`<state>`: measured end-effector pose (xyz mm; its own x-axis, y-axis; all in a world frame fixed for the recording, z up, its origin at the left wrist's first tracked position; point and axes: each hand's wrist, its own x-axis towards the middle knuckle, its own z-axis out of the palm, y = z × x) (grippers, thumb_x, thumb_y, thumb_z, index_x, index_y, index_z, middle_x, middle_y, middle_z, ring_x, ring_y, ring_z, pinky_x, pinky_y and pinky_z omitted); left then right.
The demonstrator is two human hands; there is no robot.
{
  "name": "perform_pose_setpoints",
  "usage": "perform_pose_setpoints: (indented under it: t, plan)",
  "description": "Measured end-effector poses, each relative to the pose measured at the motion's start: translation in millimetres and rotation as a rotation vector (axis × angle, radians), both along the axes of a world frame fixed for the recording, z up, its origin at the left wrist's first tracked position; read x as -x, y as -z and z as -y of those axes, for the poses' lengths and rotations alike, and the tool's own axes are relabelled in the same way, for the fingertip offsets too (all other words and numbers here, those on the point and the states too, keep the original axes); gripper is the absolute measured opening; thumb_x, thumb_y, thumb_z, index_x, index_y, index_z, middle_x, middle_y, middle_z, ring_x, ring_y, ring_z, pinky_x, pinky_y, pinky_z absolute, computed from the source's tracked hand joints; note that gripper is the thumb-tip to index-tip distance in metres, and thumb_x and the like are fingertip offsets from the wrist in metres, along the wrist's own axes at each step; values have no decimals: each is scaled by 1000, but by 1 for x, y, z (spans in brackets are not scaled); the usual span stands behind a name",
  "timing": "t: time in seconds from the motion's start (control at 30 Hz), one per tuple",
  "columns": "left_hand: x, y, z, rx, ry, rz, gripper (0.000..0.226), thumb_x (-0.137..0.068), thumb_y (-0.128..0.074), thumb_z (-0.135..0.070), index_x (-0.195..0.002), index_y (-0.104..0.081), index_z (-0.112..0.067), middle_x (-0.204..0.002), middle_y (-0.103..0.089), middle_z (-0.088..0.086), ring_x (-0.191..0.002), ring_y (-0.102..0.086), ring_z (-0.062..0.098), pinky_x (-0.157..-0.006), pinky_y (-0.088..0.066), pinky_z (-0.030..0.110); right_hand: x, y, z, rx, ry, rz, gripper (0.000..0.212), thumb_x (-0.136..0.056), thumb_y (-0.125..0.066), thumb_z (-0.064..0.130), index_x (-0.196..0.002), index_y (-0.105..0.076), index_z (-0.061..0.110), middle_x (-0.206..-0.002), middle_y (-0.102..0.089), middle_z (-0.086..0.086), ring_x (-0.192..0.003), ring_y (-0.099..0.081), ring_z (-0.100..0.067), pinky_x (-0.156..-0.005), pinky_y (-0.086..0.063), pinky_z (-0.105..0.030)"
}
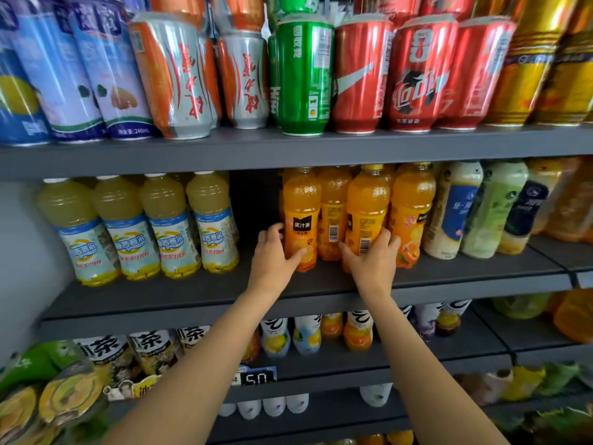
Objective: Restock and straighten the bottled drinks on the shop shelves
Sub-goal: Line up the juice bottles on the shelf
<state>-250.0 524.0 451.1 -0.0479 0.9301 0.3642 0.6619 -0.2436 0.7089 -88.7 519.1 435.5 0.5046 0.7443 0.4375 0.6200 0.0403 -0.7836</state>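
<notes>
Grey shop shelves (321,146) fill your view, stacked in tiers. Cans (301,75) line the top tier; pale yellow bottles (134,226) stand in a neat row at the left of the middle tier. At its centre, your left hand (276,255) wraps an orange juice bottle (301,216) near its base, and your right hand (372,255) curls round a second orange bottle (365,207) beside it. Several orange bottles show barcodes rather than labels, and a dark gap sits to their left, so straightening and restocking look unfinished. Lower tiers hold more drinks and a price tag (256,377).
</notes>
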Motion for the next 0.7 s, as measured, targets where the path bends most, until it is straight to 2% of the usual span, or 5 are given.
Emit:
perform_pose_setpoints:
  t: [0.17, 0.3, 0.37, 0.57, 0.7]
  plan:
    - [12, 7, 35, -108, 54, 123, 48, -85, -64, -26, -126, -45, -9, -118, -54, 5, -104, -55, 13, -87, -49, 29, 4, -5, 30, -30, -119, -12, 63, -74, -76, 26, -122, -43, 2, -120, -48, -15, -113, -49, -28, -88, -41, -33]
    - [4, -9, 54, -50, 264, 207, 57, -82, -67, -31, -131, -42, -16, -121, -53, -6, -110, -51, 6, -92, -43, 21, 20, -1, 56, -89, -381, -38, 62, -72, -78, 26, -121, -45, 9, -110, -56, -4, -98, -56, -14, -74, -40, -7]
    - [2, -20, 56, -12, 307, 203, 61, -80, -69, -31, -133, -41, -18, -121, -53, -7, -112, -50, 7, -93, -41, 22, 35, 1, 62, -106, -530, -40, 61, -72, -77, 28, -122, -46, 10, -107, -56, 3, -94, -55, -6, -72, -39, -1]
    - [20, -26, 51, -28, 73, 247, 64, -74, -75, -31, -126, -44, -10, -115, -60, 6, -107, -57, 19, -83, -43, 27, 51, -24, 50, 18, -797, 82, 44, -79, -73, 20, -117, -55, 7, -98, -59, 6, -86, -55, -6, -74, -46, -14]
    - [24, -25, 40, -46, -45, 269, 66, -74, -75, -32, -127, -44, -9, -119, -59, 9, -111, -56, 23, -87, -43, 30, 2, -30, 29, 8, -487, -3, 45, -82, -69, 25, -121, -55, 9, -120, -56, -5, -113, -53, -17, -92, -43, -26]
